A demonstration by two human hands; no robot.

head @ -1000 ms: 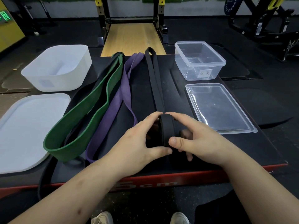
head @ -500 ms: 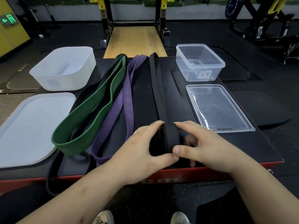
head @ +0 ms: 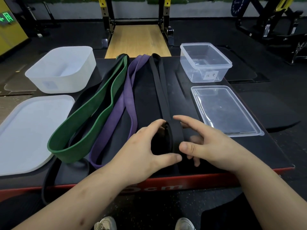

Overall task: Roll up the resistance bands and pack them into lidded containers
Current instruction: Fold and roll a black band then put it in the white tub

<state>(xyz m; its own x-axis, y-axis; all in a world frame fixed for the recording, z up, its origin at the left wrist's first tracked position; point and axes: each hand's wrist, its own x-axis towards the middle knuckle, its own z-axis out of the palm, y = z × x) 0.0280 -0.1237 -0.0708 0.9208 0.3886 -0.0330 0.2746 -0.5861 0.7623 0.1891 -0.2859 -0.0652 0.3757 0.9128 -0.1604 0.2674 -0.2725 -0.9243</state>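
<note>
Gym platform (head: 144, 97): left hand (head: 142, 153) and right hand (head: 214, 146) grip a half-rolled black band (head: 177, 136), fingers (head: 182, 119) partly hidden behind its coil

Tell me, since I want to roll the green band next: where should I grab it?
Probably grip the green band at its near rounded end, coming from the platform's front edge. That end stands on edge as an open loop, so fingers can pinch it flat.

Bench (head: 181, 97): bands (head: 116, 105) laid lengthwise at centre. Tub (head: 61, 68) at 10 o'clock, tub lid (head: 29, 133) at 8. Box (head: 205, 62) at 1 o'clock, box lid (head: 224, 110) at 3.
</note>
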